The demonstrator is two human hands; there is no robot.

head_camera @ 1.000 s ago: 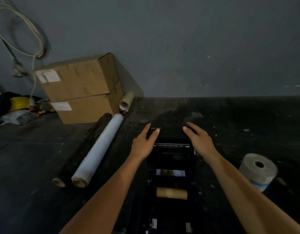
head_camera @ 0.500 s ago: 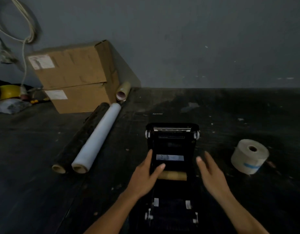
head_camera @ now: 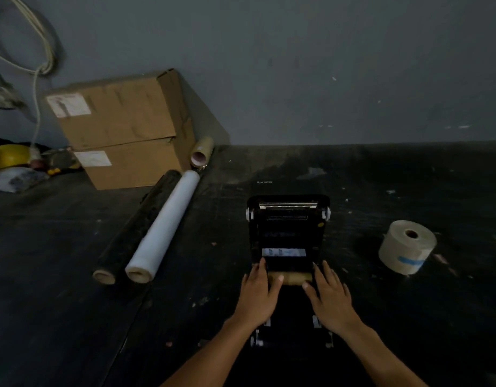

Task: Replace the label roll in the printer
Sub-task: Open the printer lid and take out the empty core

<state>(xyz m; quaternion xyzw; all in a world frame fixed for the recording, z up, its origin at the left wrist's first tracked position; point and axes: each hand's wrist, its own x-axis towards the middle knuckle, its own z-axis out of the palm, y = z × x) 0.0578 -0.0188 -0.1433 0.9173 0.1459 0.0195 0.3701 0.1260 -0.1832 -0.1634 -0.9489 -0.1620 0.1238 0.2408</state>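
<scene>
Low in the frame's centre, the left hand (head_camera: 257, 296) and right hand (head_camera: 329, 297) lie loosely spread, thumbs touching the ends of the empty cardboard core (head_camera: 293, 278), neither visibly gripping it. The core lies crosswise in the open printer (head_camera: 288, 233), between both hands equally. The fresh label roll (head_camera: 407, 246) stands on the bench (head_camera: 73, 317) at right, nearer the right hand.

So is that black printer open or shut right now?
Open. The printer has its lid swung back, exposing the inside, where a bare cardboard tube lies between the left hand and right hand.
</scene>
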